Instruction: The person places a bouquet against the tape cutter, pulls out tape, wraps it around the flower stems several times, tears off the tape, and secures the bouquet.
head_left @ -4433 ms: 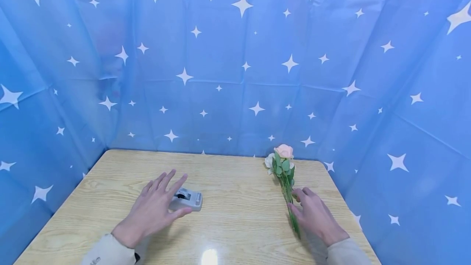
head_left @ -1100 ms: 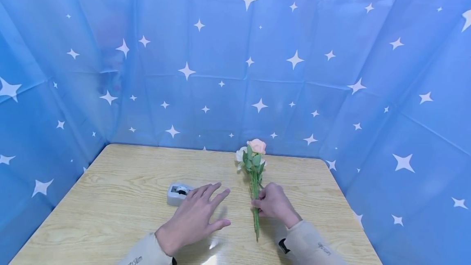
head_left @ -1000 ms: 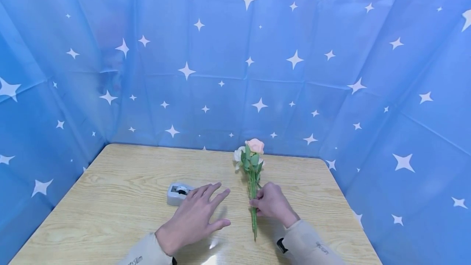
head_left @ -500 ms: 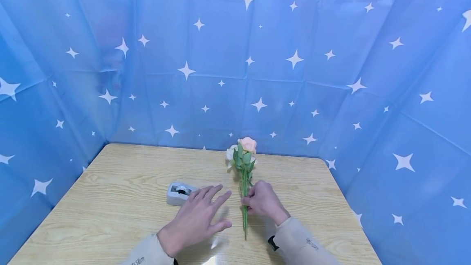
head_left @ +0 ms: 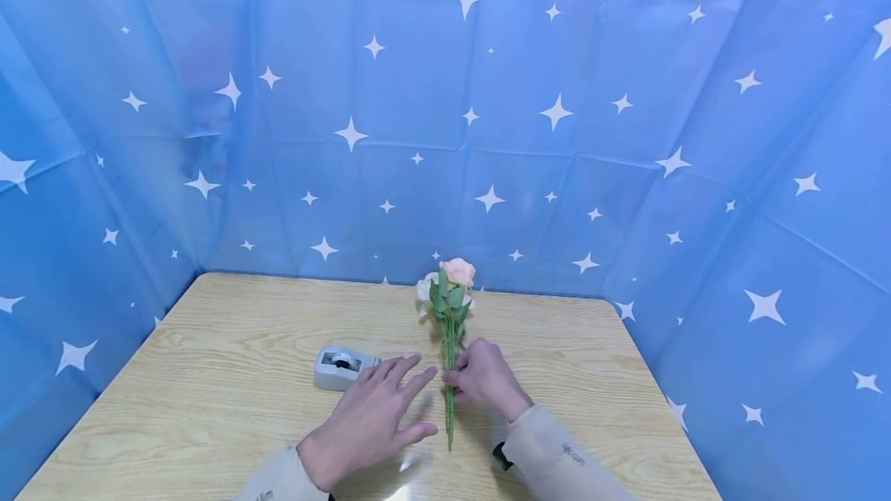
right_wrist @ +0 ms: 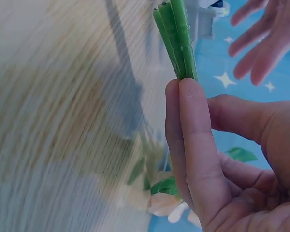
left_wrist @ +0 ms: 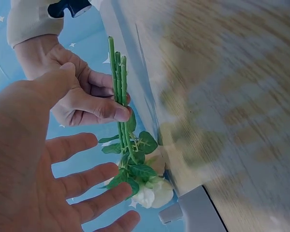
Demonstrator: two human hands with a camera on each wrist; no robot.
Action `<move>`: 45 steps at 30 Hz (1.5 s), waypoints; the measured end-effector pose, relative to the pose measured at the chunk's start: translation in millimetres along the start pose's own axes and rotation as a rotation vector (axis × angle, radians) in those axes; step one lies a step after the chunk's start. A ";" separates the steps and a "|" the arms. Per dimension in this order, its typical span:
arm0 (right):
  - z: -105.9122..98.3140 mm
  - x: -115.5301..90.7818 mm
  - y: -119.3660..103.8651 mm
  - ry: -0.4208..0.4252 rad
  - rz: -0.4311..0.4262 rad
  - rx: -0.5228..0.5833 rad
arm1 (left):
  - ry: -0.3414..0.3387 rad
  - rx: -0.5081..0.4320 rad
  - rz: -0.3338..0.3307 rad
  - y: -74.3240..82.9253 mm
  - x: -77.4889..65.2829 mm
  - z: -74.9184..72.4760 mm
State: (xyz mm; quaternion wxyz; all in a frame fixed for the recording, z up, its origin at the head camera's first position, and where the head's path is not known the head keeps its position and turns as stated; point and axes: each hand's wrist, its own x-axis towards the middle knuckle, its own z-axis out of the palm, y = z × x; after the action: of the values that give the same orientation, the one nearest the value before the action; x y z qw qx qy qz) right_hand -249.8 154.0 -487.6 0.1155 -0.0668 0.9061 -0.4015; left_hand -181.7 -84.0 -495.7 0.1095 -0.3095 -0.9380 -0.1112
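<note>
Fingers (right_wrist: pixel 197 130) of the right hand (head_left: pixel 485 379) are pinched with the thumb around the green stems (left_wrist: pixel 119 79) of the rose bouquet (head_left: pixel 451 327), which is held to the right of the tape dispenser (head_left: pixel 339 366). The left hand's (head_left: pixel 372 417) fingers are spread near the dispenser's right end; whether it is touched cannot be told. Because the stems are held only by fingertips, well below the blossoms (head_left: pixel 458 272), the bouquet could be swivelled by its top weight if the pinch is eased. The dispenser might also be nudged by a careless left-hand shift.
</note>
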 end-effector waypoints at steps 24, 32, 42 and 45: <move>19.0 12.5 -0.1 0.020 -0.004 -0.036 | -0.015 0.006 -0.037 -14.9 -0.2 -0.5; 19.4 13.6 1.0 -0.006 0.002 -0.035 | 0.010 -0.010 -0.087 -33.1 -0.8 -9.6; 11.7 7.0 1.5 -0.024 -0.007 -0.043 | 0.021 -0.018 -0.162 -55.1 -4.2 -17.8; 11.2 5.2 0.9 -0.015 -0.019 -0.060 | 0.016 -0.022 -0.186 -64.1 -6.7 -20.5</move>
State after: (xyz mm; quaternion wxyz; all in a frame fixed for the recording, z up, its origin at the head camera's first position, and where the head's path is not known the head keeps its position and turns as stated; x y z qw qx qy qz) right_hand -251.9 145.5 -496.3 0.1163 -0.0818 0.9161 -0.3749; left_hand -212.5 -143.5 -487.0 0.1029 -0.2214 -0.9605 -0.1335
